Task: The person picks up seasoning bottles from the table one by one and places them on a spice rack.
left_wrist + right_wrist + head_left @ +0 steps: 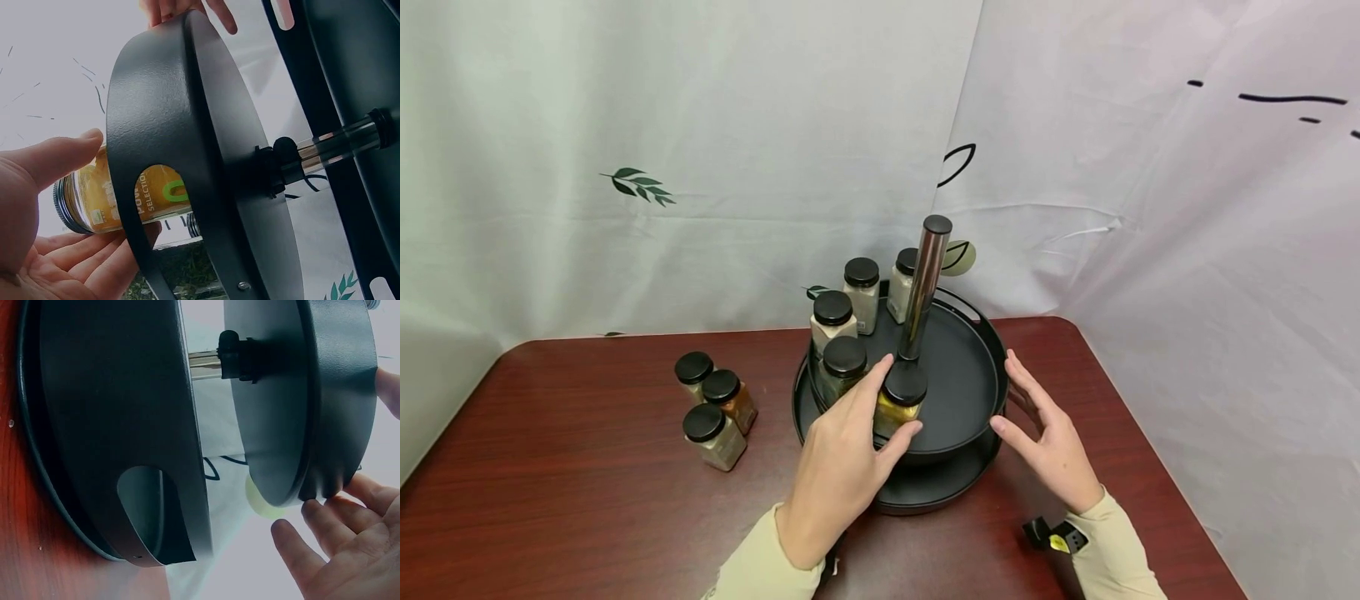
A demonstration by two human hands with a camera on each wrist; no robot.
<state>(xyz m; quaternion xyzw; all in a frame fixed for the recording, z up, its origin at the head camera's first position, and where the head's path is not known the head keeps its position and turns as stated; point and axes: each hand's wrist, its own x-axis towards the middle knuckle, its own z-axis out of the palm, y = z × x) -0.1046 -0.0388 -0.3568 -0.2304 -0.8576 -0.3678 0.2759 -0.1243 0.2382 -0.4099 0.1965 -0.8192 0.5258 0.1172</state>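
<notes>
A two-tier black turntable rack (962,383) with a central post (925,283) stands on the table. My left hand (842,467) has its thumb and fingers on either side of a spice jar (898,407) with yellow contents and a black lid, at the upper tray's front edge. In the left wrist view, the yellow jar (94,194) sits partly behind the tray's cut-out rim. My right hand (1052,442) touches the upper tray's right rim with spread fingers, seen against the rim (340,419) in the right wrist view. Several black-lidded jars (832,317) stand along the tray's left and back.
Three more spice jars (718,417) stand grouped on the reddish-brown table (587,483), left of the rack. The lower tray (917,487) juts out beneath the upper one. Pale curtains (737,150) hang right behind the table and along its right side.
</notes>
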